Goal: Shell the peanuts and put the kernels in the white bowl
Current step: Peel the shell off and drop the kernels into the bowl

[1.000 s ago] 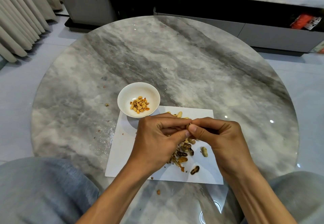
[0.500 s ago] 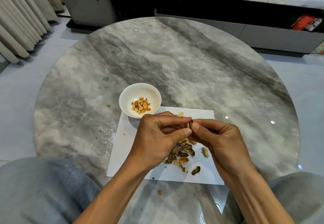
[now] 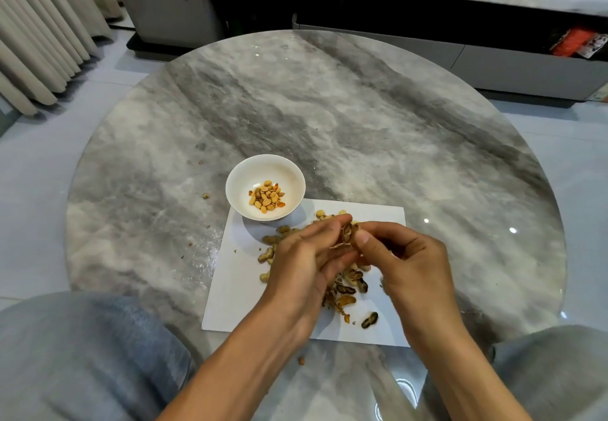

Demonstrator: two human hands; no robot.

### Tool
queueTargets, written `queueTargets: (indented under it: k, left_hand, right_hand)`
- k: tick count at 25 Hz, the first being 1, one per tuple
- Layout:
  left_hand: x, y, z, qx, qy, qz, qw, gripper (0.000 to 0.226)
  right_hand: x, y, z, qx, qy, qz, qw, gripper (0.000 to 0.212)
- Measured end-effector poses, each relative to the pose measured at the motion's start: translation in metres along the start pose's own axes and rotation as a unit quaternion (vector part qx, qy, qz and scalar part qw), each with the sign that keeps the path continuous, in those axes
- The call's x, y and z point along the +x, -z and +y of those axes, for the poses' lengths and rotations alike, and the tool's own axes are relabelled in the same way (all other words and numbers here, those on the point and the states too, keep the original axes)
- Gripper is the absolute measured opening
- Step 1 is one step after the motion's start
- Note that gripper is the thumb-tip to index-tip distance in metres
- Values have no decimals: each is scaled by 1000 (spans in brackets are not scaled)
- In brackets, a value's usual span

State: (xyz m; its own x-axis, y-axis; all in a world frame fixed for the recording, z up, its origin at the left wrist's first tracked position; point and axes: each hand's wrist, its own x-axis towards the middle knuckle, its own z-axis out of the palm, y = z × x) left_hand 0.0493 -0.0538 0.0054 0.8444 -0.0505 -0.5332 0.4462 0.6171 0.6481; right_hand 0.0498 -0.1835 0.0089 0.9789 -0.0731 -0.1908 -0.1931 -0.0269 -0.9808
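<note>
Glossy marble-look table (image 3: 362, 131), smooth glazed white bowl (image 3: 241, 177), matt white paper sheet (image 3: 237, 289).

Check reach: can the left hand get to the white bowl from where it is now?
Probably yes. The left hand sits just near-right of the white bowl, with only bare white sheet and a few unshelled peanuts between. But its fingers pinch the cracked peanut shell, shared with the right hand.
</note>
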Motion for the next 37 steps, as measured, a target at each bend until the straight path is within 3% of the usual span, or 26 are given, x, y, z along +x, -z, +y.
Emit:
queueTargets:
  k: [1, 4, 7, 9, 11, 13, 17, 19, 21, 23, 25, 32, 37]
  left_hand:
    - [0, -1, -1, -48, 26, 1, 999, 25]
    - [2, 2, 0, -126, 73, 9, 989, 27]
    - [3, 3, 0, -145, 88, 2, 986, 26]
    - [3, 2, 1, -143, 93, -7, 985, 24]
    - [1, 2, 2, -127, 97, -12, 987, 25]
    - [-2, 3, 2, -118, 107, -16, 987, 37]
    - [-8, 9, -2, -117, 122, 1, 986, 50]
    - [-8, 10, -1, -131, 115, 16, 984, 49]
    - [-8, 8, 1, -155, 102, 25, 982, 46]
    - [-9, 7, 3, -167, 95, 26, 981, 43]
    - [-9, 7, 4, -166, 89, 18, 982, 45]
    - [-14, 1, 12, -169, 55, -37, 983, 48]
    - [-15, 1, 11, -184, 78, -52, 978, 46]
  right_hand:
    - [-1, -1, 4, -114, 92, 2, 989, 9]
    - [-1, -3, 14, -358, 323, -3, 876, 11]
    - [2, -2, 14, -414, 389, -7, 823, 13]
    - [0, -1, 10, -389, 352, -14, 851, 13]
    - [-2, 2, 3, -293, 226, -6, 929, 10]
    - [0, 6, 0, -190, 103, 15, 976, 10]
    - [10, 12, 1, -127, -18, -23, 991, 4]
    - [8, 12, 10, -271, 39, 0, 962, 14]
    - [1, 9, 11, -374, 176, 7, 911, 19]
    - [-8, 3, 9, -369, 243, -58, 895, 19]
    - [-9, 1, 11, -379, 252, -90, 886, 20]
    - [-7, -6, 13, -376, 316, -49, 870, 20]
    - [-4, -9, 14, -363, 365, -58, 855, 13]
